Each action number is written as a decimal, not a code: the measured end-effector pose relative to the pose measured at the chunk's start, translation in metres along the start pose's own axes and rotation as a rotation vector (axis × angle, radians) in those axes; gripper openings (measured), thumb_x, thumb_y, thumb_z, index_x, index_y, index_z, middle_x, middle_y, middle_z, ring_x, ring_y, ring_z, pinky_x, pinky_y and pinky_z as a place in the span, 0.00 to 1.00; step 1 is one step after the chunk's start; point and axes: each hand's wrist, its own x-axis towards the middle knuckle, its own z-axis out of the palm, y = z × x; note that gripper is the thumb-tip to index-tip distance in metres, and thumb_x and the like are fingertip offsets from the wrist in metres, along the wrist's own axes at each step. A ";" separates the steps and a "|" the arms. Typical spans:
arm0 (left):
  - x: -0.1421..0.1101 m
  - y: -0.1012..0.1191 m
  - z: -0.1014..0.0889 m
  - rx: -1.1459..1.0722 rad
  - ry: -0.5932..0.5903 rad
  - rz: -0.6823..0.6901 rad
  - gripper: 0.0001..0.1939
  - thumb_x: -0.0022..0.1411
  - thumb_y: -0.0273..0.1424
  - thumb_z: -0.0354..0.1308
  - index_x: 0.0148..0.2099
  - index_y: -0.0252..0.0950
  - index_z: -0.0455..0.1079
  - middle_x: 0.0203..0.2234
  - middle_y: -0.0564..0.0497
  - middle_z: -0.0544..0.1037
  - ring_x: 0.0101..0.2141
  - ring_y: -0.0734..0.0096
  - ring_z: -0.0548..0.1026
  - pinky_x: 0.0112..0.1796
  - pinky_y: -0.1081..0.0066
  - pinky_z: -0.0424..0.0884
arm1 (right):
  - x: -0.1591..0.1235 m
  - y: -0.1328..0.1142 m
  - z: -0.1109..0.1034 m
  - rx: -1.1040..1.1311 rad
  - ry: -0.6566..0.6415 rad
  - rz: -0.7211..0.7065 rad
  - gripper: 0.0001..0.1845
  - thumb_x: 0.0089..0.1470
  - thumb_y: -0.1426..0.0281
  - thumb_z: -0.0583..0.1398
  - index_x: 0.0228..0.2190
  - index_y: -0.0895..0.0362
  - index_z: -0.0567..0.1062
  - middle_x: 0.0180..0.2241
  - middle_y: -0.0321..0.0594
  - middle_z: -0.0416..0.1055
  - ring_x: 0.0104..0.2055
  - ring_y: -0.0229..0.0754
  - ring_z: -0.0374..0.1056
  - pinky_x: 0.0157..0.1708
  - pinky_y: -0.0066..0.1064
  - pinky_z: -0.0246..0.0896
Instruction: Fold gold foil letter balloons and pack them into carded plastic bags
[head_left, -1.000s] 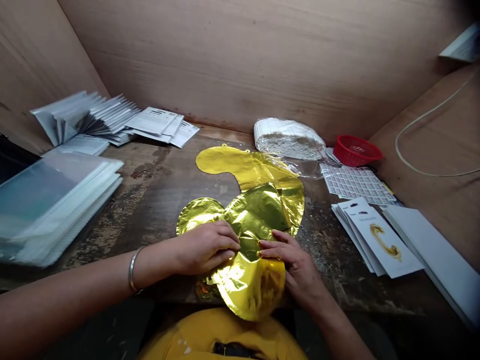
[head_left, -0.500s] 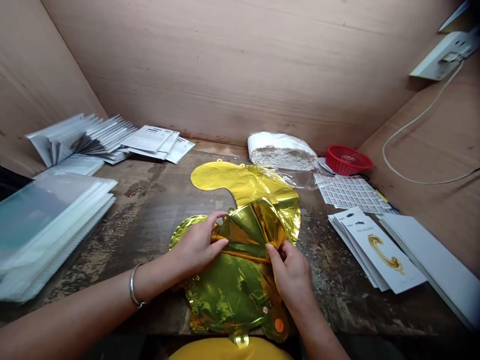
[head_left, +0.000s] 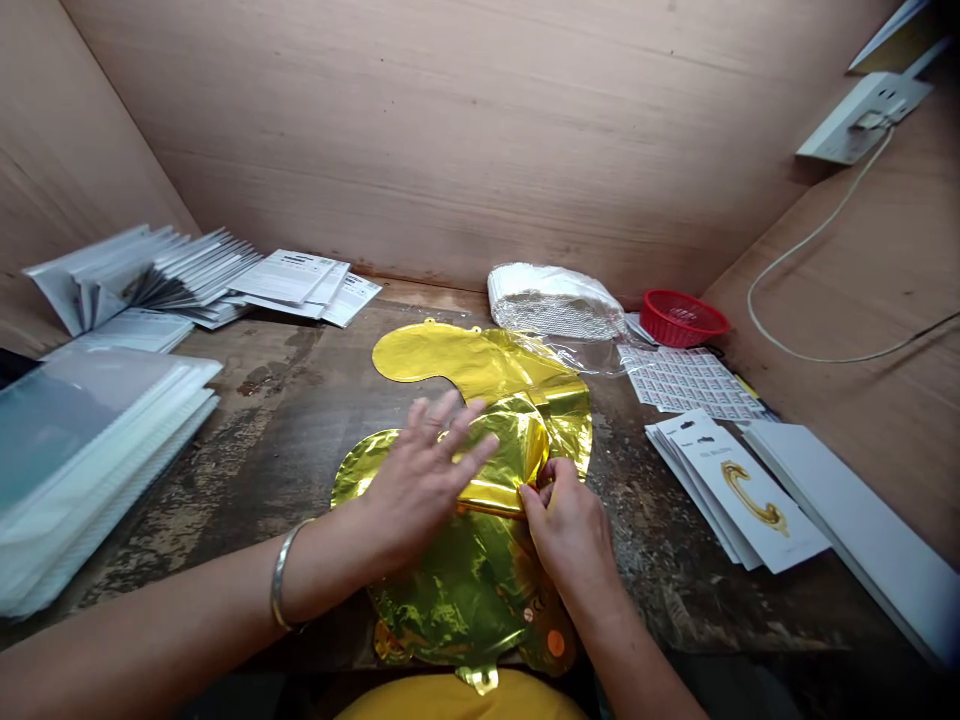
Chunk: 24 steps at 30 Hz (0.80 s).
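Note:
Shiny gold foil balloons [head_left: 465,590] lie flat at the middle of the table, reaching the front edge. The upper one [head_left: 517,435] is partly folded over, with a crease across its middle. My left hand [head_left: 424,465] is spread over the fold, palm down, fingers apart and slightly blurred; whether it presses on the foil I cannot tell. My right hand [head_left: 566,515] pinches the right end of the folded foil balloon between thumb and fingers. Beyond the hands, a curved gold balloon part [head_left: 427,350] extends toward the back left.
Clear plastic sleeves [head_left: 105,450] are stacked at left, white packets [head_left: 285,275] behind them. A plastic-wrapped white bundle [head_left: 555,300], red basket [head_left: 682,318] and sticker sheet [head_left: 690,382] stand at the back right. Printed cards [head_left: 750,490] and white card stock [head_left: 862,530] lie at right.
My left hand has let go of the fold's left end and opened out flat over the foil. My right hand keeps its pinch. The folded foil now lies flatter.

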 end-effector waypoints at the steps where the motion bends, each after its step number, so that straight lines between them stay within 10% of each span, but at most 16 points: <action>1: 0.004 0.002 0.003 -0.025 -0.020 0.130 0.23 0.65 0.25 0.51 0.61 0.42 0.64 0.63 0.44 0.61 0.64 0.50 0.54 0.61 0.46 0.46 | 0.000 -0.001 -0.001 -0.023 -0.004 -0.005 0.08 0.56 0.69 0.59 0.39 0.57 0.68 0.30 0.42 0.75 0.32 0.50 0.71 0.30 0.34 0.54; 6: 0.010 0.008 0.025 -0.205 -0.210 0.218 0.23 0.70 0.31 0.43 0.65 0.39 0.56 0.63 0.46 0.61 0.63 0.55 0.57 0.60 0.53 0.53 | -0.001 0.004 -0.015 -0.150 0.018 -0.027 0.13 0.56 0.68 0.60 0.42 0.62 0.70 0.29 0.49 0.75 0.32 0.56 0.71 0.32 0.40 0.59; 10: 0.007 0.009 0.029 -0.233 -0.220 0.203 0.24 0.70 0.31 0.43 0.67 0.39 0.54 0.64 0.45 0.59 0.64 0.53 0.56 0.59 0.52 0.53 | 0.007 0.017 -0.017 -0.221 0.264 -0.269 0.21 0.62 0.66 0.52 0.52 0.64 0.69 0.52 0.58 0.69 0.55 0.59 0.62 0.52 0.48 0.57; 13: 0.006 0.008 0.027 -0.247 -0.223 0.202 0.25 0.70 0.31 0.43 0.67 0.39 0.53 0.65 0.46 0.57 0.64 0.53 0.54 0.60 0.52 0.51 | 0.022 0.029 -0.006 -0.271 0.059 -0.442 0.25 0.65 0.66 0.47 0.60 0.58 0.63 0.64 0.47 0.56 0.66 0.52 0.48 0.62 0.51 0.46; 17: 0.006 0.008 0.026 -0.259 -0.238 0.199 0.24 0.70 0.32 0.42 0.67 0.40 0.53 0.65 0.47 0.58 0.64 0.53 0.56 0.60 0.51 0.52 | 0.040 0.039 -0.001 -0.330 0.042 -0.293 0.28 0.65 0.67 0.44 0.60 0.71 0.61 0.63 0.59 0.54 0.66 0.64 0.46 0.59 0.64 0.42; 24: 0.007 0.007 0.027 -0.278 -0.254 0.217 0.25 0.70 0.32 0.43 0.68 0.39 0.52 0.65 0.46 0.57 0.65 0.59 0.52 0.62 0.53 0.50 | 0.042 0.027 0.015 -0.271 -0.056 -0.489 0.28 0.64 0.70 0.44 0.62 0.71 0.58 0.65 0.56 0.51 0.67 0.50 0.45 0.63 0.45 0.47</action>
